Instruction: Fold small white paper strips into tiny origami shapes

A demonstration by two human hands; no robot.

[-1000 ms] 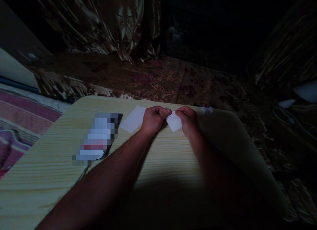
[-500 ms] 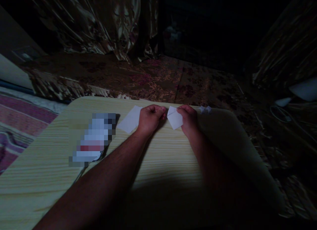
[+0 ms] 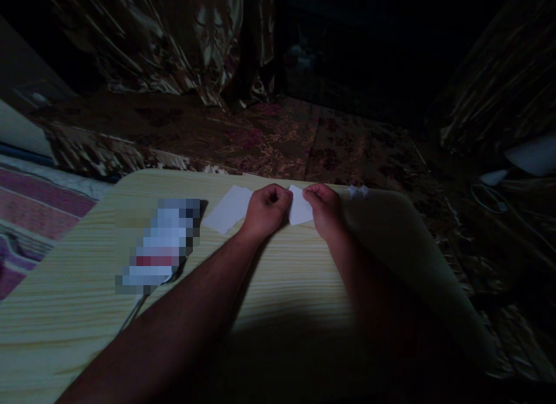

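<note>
Head view: dim scene, both hands over the far half of a pale wood-grain table (image 3: 295, 294). Right hand (image 3: 322, 206) holds a small white paper (image 3: 299, 208), thumb on top, pinched at its right side. Left hand (image 3: 268, 209) at the paper's left edge, fingers curled, thumb and index drawn in narrow; can't tell whether it actually grips the paper. Paper sits between the two hands, near the far edge of the table, pointed at its near end; can't tell if it touches the tabletop.

Left of the left hand, a second white sheet (image 3: 226, 209) lies flat, right end partly behind that hand. Further left and nearer, a pixelated item (image 3: 160, 241), details hidden, with a pale cable (image 3: 131, 311) at its near end running under the left forearm. Right of the right hand, two small white pieces (image 3: 358, 192) side by side by the far edge.

Beyond the table: floral cloth (image 3: 269, 137), shiny curtain (image 3: 182, 44) at far left. Striped fabric (image 3: 39, 207) left of the table. Far right, a whitish object (image 3: 532, 155), too dark to identify.
</note>
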